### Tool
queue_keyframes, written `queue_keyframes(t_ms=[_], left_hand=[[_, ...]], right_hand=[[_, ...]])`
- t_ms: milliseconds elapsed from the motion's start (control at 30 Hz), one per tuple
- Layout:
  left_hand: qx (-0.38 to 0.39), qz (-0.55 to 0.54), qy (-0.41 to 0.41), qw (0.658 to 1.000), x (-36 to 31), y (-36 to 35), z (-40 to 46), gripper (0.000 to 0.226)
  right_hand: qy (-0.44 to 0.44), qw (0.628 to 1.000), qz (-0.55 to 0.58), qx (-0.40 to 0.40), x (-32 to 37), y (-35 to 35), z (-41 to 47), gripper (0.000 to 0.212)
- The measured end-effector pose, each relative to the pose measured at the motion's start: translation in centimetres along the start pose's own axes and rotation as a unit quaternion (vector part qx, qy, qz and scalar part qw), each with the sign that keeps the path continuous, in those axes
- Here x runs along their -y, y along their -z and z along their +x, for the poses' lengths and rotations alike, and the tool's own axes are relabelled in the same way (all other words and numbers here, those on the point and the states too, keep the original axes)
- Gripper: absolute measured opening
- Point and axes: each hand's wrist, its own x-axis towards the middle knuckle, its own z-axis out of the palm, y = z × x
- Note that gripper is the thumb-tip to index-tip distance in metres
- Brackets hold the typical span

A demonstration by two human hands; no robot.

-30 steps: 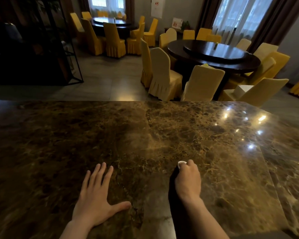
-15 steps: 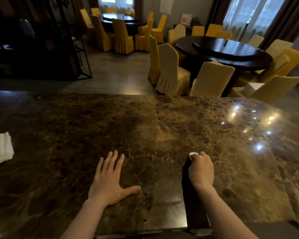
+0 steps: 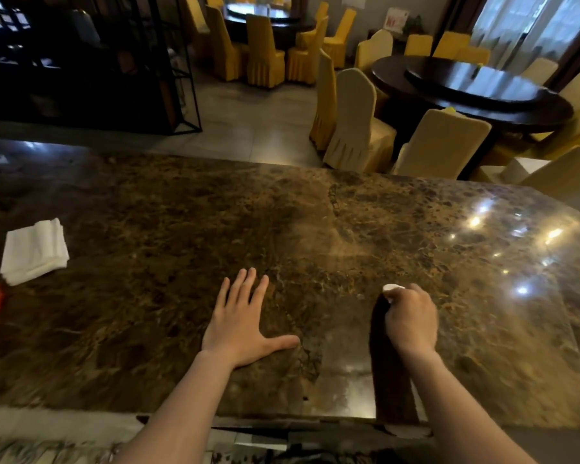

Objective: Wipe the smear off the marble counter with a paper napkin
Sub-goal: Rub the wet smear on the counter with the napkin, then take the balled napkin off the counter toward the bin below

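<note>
Right hand (image 3: 411, 318) is fisted around what looks like a balled paper napkin (image 3: 391, 288), pressed on the marble tabletop (image 3: 181, 229) around 5 o'clock. Left hand (image 3: 245, 324) lies flat, fingers spread, holding nothing. Napkin's soft and tears easily, so keep it bunched.

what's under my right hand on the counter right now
The right hand is closed on a wadded paper napkin, only a white edge showing past the fingers. The marble counter beneath it is covered.
</note>
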Motion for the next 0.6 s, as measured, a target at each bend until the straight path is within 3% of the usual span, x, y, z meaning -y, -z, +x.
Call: queue_keyframes(t_ms=[67, 233, 400, 600], left_hand=[[-0.01, -0.002, -0.003, 1.0, 0.1, -0.1, 0.1, 0.14], [-0.022, -0.009, -0.003, 1.0, 0.3, -0.5, 0.1, 0.139], [-0.015, -0.002, -0.003, 1.0, 0.3, -0.4, 0.2, 0.138], [-0.005, 0.006, -0.002, 1.0, 0.2, -0.1, 0.1, 0.138]], right_hand=[[0.011, 1.0, 0.004, 0.0, 2.2, -0.4, -0.8, 0.027], [0.197, 0.978, 0.019, 0.069, 4.8, -1.9, -3.9, 0.028], [0.047, 0.999, 0.014, 0.021, 2.1, -0.5, -0.9, 0.032], [0.159, 0.982, 0.06, 0.08, 3.0, -0.6, -4.2, 0.029]])
